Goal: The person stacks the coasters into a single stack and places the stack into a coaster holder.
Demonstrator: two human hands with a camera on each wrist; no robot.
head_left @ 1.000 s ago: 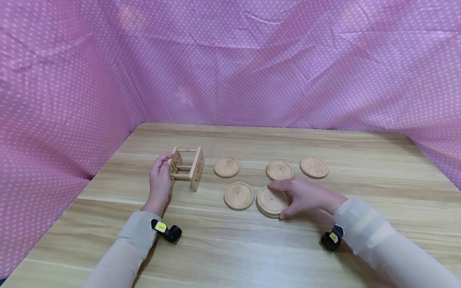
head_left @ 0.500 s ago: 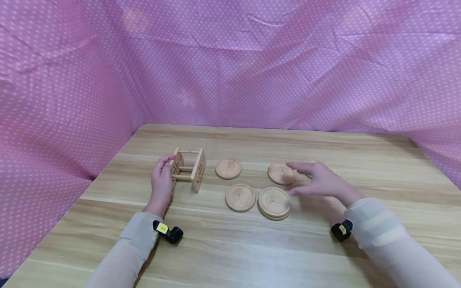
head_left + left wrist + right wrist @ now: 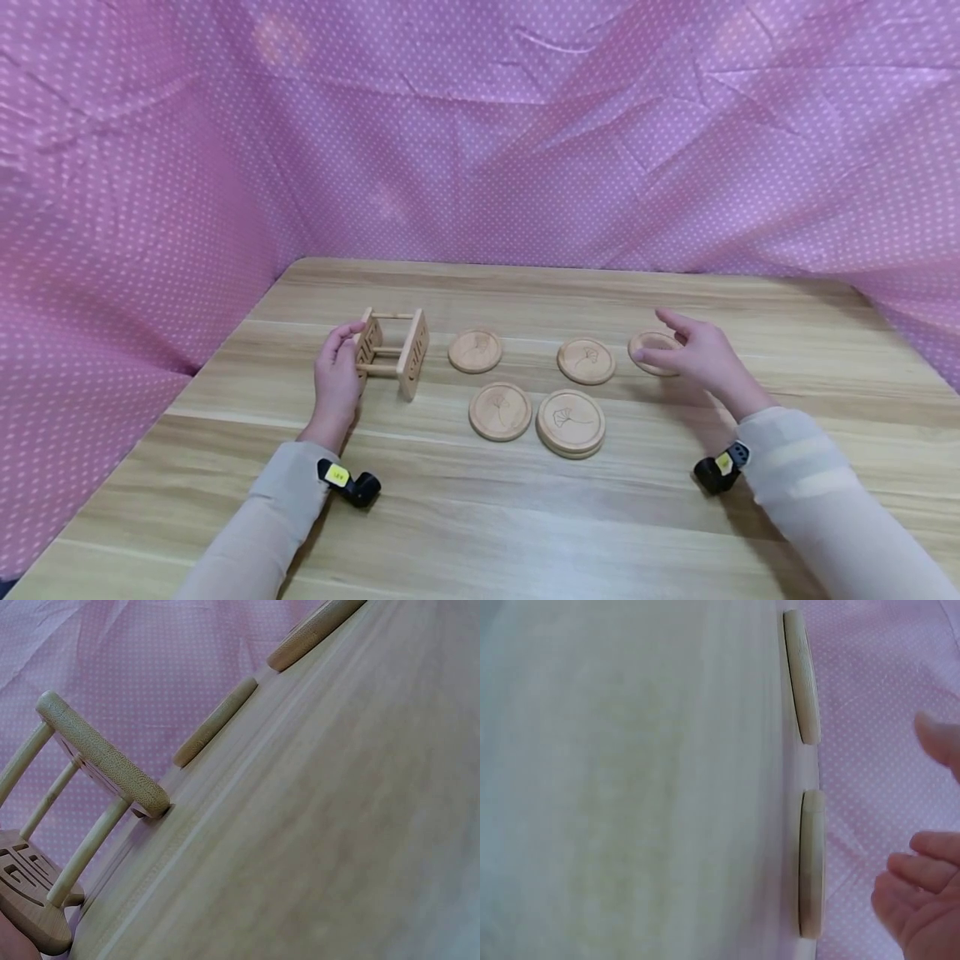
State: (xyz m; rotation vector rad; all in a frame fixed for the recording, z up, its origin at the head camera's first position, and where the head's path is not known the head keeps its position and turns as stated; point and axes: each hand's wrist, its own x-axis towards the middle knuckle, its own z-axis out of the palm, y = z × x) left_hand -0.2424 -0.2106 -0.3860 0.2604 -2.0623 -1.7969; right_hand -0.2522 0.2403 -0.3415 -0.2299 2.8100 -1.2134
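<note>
My left hand (image 3: pixel 337 383) grips the outer side panel of a small wooden coaster rack (image 3: pixel 414 354), its fingers at the panel's far edge. Two carved side panels joined by thin rods make up the rack, with nothing between them. My right hand (image 3: pixel 701 358) is over the far-right round wooden coaster (image 3: pixel 651 340), thumb and fingers spread apart and partly covering it. In the right wrist view the fingers (image 3: pixel 922 874) are apart from the coaster edge (image 3: pixel 812 870). Nearer me lies a stack of coasters (image 3: pixel 570 418) with a leaf engraving on top.
Single coasters lie flat between the rack and my right hand: one at the back left (image 3: pixel 475 351), one at the back middle (image 3: pixel 587 361) and one in front (image 3: pixel 500 412). A pink dotted cloth (image 3: pixel 480 167) hangs behind the wooden table (image 3: pixel 480 517).
My right hand has let go of the stacked coasters and moved right and away from me, to the far-right coaster. The left hand stays at the rack.
</note>
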